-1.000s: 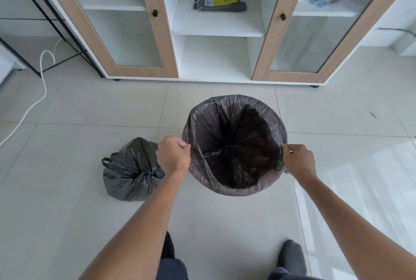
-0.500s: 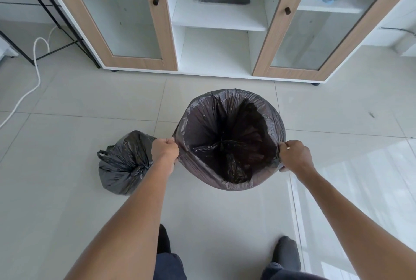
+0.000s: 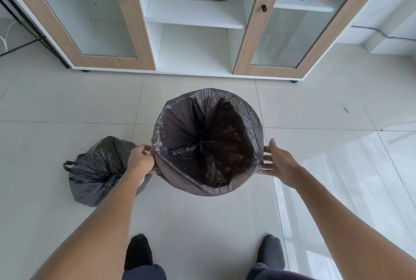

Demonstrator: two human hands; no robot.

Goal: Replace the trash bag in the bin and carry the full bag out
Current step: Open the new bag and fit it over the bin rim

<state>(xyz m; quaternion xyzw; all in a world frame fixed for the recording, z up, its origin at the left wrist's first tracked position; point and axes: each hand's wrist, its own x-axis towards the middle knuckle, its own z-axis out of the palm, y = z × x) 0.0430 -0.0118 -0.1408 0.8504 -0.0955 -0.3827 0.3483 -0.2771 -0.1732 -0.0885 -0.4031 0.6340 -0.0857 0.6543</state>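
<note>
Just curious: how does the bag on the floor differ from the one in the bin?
The floor bag is knotted shut; the bin bag gapes wide open. The floor bag sits unheld; the left hand pinches the bin bag. Both are dark plastic.

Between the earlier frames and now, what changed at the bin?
The right hand let go of the rim of the liner; its fingers are now straight beside it. The left hand still pinches the rim, and the tied full bag still sits on the floor.

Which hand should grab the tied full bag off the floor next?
Left. The left hand, pinching the liner, is right beside the tied full bag; the right hand is open beyond the bin.
</note>
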